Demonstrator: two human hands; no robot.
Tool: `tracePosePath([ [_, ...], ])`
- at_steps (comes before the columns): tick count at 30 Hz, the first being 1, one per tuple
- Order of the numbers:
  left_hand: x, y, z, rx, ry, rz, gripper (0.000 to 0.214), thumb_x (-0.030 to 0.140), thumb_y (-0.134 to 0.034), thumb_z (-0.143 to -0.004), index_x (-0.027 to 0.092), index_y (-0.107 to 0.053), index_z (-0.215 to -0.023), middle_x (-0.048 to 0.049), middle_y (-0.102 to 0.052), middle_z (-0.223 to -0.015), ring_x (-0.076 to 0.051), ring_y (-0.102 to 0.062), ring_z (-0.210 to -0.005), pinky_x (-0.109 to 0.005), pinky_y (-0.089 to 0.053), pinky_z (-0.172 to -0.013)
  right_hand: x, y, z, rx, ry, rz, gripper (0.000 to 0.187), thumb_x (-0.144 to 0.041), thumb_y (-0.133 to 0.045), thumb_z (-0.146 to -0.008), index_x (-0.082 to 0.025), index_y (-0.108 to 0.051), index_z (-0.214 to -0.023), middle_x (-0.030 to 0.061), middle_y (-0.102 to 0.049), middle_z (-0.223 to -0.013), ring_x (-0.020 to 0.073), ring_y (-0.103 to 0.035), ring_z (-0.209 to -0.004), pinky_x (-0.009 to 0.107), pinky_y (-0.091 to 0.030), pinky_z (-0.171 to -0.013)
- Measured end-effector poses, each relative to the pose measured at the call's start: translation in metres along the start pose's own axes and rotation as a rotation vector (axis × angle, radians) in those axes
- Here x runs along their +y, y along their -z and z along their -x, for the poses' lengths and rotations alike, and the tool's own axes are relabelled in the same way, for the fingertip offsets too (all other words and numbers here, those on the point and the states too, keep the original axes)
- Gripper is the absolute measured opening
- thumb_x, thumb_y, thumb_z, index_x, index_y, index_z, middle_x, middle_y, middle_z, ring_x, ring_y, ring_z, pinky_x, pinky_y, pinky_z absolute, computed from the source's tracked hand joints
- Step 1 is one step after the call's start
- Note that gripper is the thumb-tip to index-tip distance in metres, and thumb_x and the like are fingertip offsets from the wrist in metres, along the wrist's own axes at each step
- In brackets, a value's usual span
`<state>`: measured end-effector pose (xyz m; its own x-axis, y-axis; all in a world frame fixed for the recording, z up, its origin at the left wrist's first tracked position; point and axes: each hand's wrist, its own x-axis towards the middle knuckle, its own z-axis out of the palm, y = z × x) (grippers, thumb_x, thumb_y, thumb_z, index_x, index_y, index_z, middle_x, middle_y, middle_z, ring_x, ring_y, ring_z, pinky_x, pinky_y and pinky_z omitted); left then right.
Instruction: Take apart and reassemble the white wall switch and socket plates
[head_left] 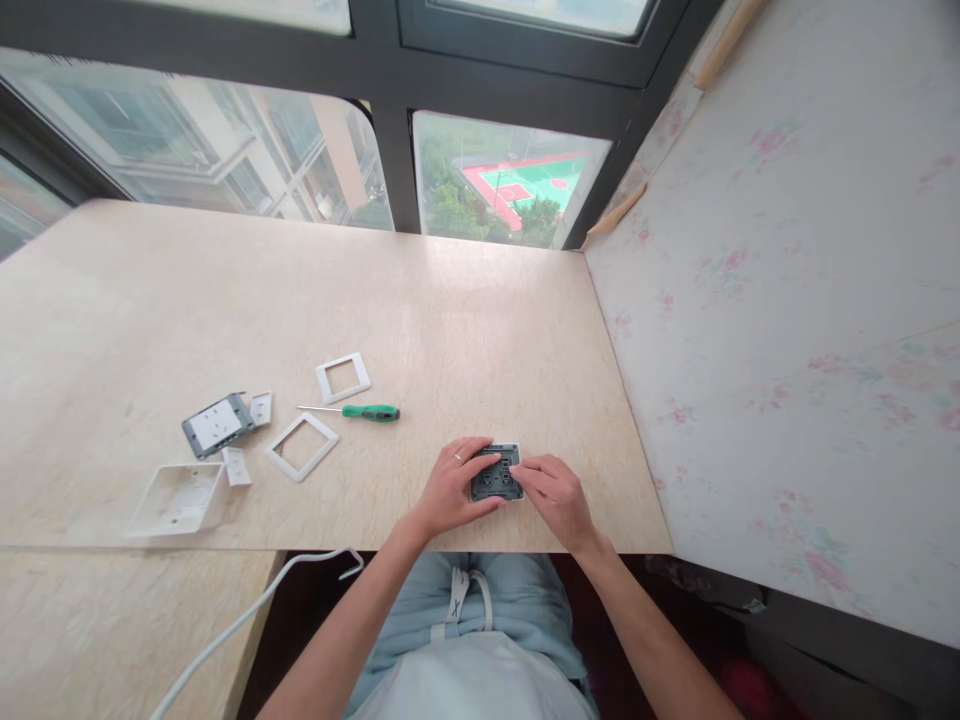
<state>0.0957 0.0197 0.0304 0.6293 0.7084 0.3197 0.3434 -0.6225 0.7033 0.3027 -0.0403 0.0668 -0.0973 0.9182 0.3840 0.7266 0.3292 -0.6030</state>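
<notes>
A dark grey socket or switch module [486,490] in a white surround lies on the tabletop close to the front edge, its back side up. My left hand [457,487] grips it from the left, thumb along the near edge and fingers over the far edge. From the right, my right hand [553,490] pinches at the module's right part with thumb and forefinger. Whatever sits between those fingertips is too small or hidden to name. A green-handled screwdriver [371,412] lies to the left, beyond my left hand.
Two white frames [343,378] lie around the screwdriver. Farther left are a socket module [217,427], small white switch pieces [236,466] and a white mounting box [180,500]. A white cable [247,615] hangs by the front edge. A papered wall [772,350] bounds the right, windows the back.
</notes>
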Motion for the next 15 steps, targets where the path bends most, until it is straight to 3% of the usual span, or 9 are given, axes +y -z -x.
tracePosePath([
  [7,-0.0002,0.0001,0.0003,0.0,0.009,0.004,0.055,0.051,-0.072,-0.081,0.026,-0.057,-0.128,-0.0107,-0.055,-0.14,-0.028,-0.05,-0.129,-0.048,-0.038,-0.109,-0.0016,0.0023,0.002,-0.024,-0.164,-0.187,0.019,-0.022,-0.059,-0.094,-0.024,-0.075,-0.105,0.0059,-0.07,-0.091,0.0186,-0.066,-0.086,0.032,-0.056,-0.076],
  [15,0.0005,0.0008,-0.0003,-0.016,0.017,0.002,0.056,0.053,-0.071,-0.081,0.025,-0.058,-0.128,-0.0113,-0.055,-0.14,-0.029,-0.051,-0.128,-0.047,-0.038,-0.108,-0.0028,0.0022,0.0035,-0.025,-0.258,-0.248,0.016,-0.023,-0.058,-0.094,-0.024,-0.073,-0.101,0.0062,-0.071,-0.094,0.0193,-0.067,-0.089,0.033,-0.055,-0.079],
])
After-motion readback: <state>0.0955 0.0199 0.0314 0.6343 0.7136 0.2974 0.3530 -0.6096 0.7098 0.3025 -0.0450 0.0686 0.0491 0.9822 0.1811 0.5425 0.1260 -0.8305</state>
